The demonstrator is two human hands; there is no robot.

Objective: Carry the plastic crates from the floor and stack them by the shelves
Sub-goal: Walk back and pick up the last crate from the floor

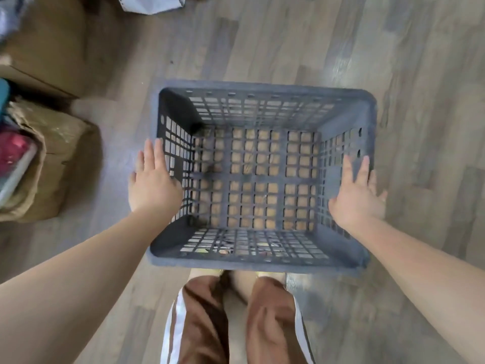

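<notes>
A grey plastic crate [262, 91] with slotted walls and a grid bottom stands open side up on the wooden floor, right in front of my legs. It is empty. My left hand [153, 179] hovers flat over the crate's left rim with its fingers stretched out. My right hand [358, 195] is spread the same way over the right rim. Neither hand grips the rim; whether the palms touch it I cannot tell. No shelves are in view.
Brown cardboard boxes [49, 40] stand at the upper left. Below them an open box [65, 158] holds red and white items. A white sheet or bag [152, 3] lies at the top edge. Wooden floor [393, 61] stretches to the right and ahead.
</notes>
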